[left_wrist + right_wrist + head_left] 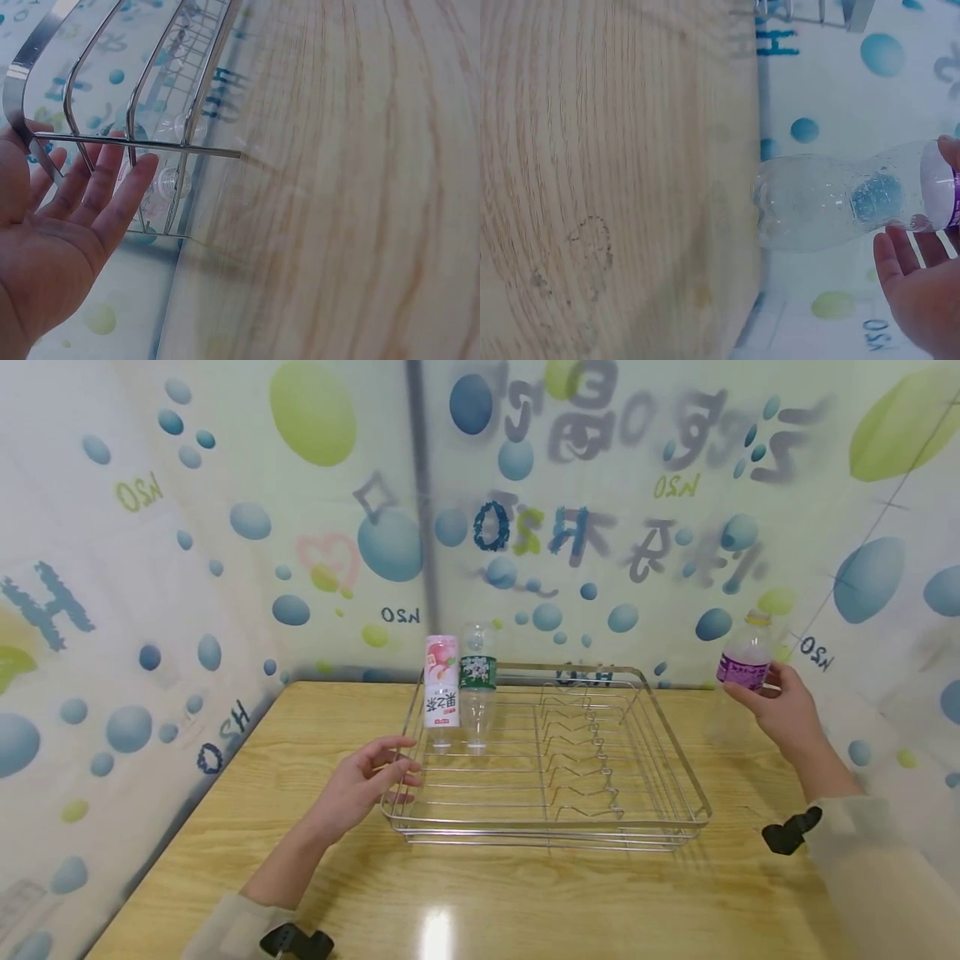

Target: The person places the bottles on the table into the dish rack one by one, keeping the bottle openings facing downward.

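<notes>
My right hand (782,703) grips an upright clear plastic bottle (742,672) with a yellow cap and purple label, at the right side of the table. In the right wrist view, the fingers curl round the label and the bottle's bare lower part (817,199) points toward the table top. At the rack's near left corner, my left hand (365,785) has its fingers spread loosely at the rim of the metal wire dish rack (540,825). Inside the rack's left end stand a bottle with a pink and white label (442,681) and one with a green label (477,672).
The rack rests on a wood-grain table (480,893), with a row of bent wire dividers (581,752) down its right half. A curtain (630,527) printed with blue and green dots hangs behind the table and along both sides.
</notes>
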Action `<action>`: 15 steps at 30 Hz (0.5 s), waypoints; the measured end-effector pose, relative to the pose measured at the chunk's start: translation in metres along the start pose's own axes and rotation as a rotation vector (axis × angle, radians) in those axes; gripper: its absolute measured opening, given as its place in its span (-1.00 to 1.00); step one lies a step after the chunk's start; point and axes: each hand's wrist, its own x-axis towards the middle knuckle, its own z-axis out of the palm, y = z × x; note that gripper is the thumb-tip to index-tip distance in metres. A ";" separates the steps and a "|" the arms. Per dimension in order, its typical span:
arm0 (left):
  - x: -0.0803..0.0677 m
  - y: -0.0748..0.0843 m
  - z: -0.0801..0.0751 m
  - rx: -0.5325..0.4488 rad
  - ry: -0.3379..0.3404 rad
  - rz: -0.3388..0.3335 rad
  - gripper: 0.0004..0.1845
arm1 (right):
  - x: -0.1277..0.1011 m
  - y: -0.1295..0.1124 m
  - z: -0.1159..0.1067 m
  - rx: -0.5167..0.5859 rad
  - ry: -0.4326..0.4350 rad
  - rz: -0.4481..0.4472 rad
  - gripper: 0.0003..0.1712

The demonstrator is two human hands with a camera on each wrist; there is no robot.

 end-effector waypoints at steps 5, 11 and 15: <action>-0.001 0.000 -0.001 0.032 0.010 0.001 -0.46 | -0.012 -0.024 -0.003 -0.006 -0.027 -0.084 0.08; -0.001 0.001 -0.002 0.099 0.039 0.024 -0.50 | -0.030 -0.061 -0.005 -0.001 -0.060 -0.194 0.04; -0.003 0.004 -0.004 0.162 0.072 0.023 -0.48 | -0.044 -0.087 -0.001 -0.012 -0.088 -0.255 -0.01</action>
